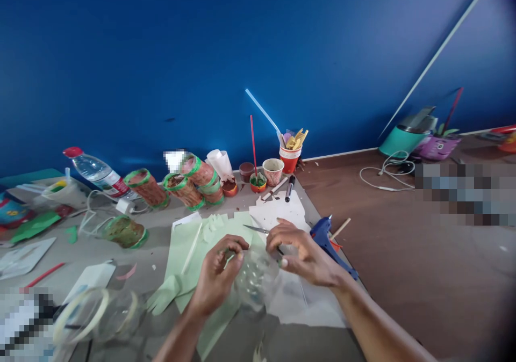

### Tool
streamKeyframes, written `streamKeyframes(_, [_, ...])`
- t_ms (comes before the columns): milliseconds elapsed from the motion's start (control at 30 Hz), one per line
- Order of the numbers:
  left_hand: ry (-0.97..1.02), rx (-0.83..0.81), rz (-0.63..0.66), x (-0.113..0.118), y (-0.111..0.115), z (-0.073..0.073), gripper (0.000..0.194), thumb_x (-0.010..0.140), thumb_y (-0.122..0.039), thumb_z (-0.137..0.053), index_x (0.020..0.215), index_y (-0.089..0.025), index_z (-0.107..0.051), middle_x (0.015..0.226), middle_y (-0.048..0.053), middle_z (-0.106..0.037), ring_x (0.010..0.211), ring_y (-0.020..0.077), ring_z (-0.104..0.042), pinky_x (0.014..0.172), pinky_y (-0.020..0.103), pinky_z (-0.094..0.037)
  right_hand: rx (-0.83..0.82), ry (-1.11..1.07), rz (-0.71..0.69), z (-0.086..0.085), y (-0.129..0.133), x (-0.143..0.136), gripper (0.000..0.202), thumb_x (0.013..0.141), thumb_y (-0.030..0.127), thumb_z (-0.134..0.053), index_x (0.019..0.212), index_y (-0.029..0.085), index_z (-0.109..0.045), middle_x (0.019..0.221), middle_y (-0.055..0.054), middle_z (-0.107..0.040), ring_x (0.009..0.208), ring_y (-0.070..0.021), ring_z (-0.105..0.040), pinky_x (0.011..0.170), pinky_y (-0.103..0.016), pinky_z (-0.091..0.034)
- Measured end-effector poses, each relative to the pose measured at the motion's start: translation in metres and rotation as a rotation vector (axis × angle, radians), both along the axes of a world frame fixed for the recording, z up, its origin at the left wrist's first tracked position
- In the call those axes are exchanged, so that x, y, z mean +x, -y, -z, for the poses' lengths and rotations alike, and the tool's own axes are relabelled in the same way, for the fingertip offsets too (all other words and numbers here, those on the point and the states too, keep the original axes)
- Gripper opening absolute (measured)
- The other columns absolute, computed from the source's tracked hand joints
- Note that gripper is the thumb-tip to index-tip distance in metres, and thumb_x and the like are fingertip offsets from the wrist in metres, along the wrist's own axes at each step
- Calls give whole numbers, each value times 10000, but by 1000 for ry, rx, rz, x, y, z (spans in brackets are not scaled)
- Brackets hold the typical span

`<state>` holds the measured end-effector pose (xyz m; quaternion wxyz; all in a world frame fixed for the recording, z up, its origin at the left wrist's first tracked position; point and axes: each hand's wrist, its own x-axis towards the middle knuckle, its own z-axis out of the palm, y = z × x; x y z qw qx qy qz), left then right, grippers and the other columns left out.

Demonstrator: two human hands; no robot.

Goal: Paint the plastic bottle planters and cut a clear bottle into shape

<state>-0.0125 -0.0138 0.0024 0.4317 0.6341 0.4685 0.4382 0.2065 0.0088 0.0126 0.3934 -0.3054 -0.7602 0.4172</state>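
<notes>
My left hand (221, 270) is closed, thumb and fingers pinching the upper edge of a clear, dimpled plastic piece (253, 284) that looks like part of a bottle. On its other side my right hand (300, 252) is curved with thumb and fingers apart. Scissors (257, 229) lie below the right fingers, their blades pointing left and the handles mostly hidden. Whether the right hand touches them I cannot tell. Pale green paper (179, 252) spreads under the left hand, and white paper (310, 303) under the right. A blue glue gun (322, 233) lies beside the right wrist.
Several brown-and-green decorated cylinders (147, 187) stand or lie at the left back, near a water bottle (100, 174). Paper cups (290, 159) with cutlery and a black marker (289, 189) are against the blue wall. Clear plastic rings (83, 316) lie front left. A cable (387, 171) is right.
</notes>
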Motion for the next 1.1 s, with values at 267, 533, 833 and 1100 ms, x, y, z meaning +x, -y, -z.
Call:
streamKeyframes(267, [-129, 61, 3, 12, 5, 5, 109, 839, -188, -529, 734, -207, -548, 961, 70, -611, 871, 175, -598, 716, 247, -463, 189, 284, 66, 6, 12, -19, 426, 814, 565, -597, 647, 174, -576, 668, -27, -581, 699, -176, -541, 847, -385, -380])
streamKeyframes(533, [-216, 250, -89, 1, 1, 8, 75, 856, -224, -551, 835, -223, -623, 1004, 94, -642, 969, 217, -614, 816, 318, -485, 75, 287, 105, -5, 17, -19, 258, 817, 87, -592, 601, 177, -483, 664, 2, -558, 697, -147, -511, 753, -305, -389])
streamKeyframes(833, [-526, 714, -59, -28, -21, 26, 183, 816, -101, -560, 840, -275, -612, 1020, 29, -699, 996, 194, -639, 1131, 539, -197, 46, 160, -76, -6, 17, -7, 341, 898, 267, -537, 591, 185, -415, 610, 26, -476, 638, -128, -444, 762, -324, -385])
streamKeyframes(1100, [-387, 654, -391, -44, -38, 20, 113, 835, -148, -558, 849, -247, -611, 974, 56, -655, 963, 202, -608, 932, 405, -441, -162, -461, -407, -13, 15, 12, 361, 815, 492, -638, 599, 209, -580, 662, -4, -665, 754, -165, -612, 1021, -420, -334])
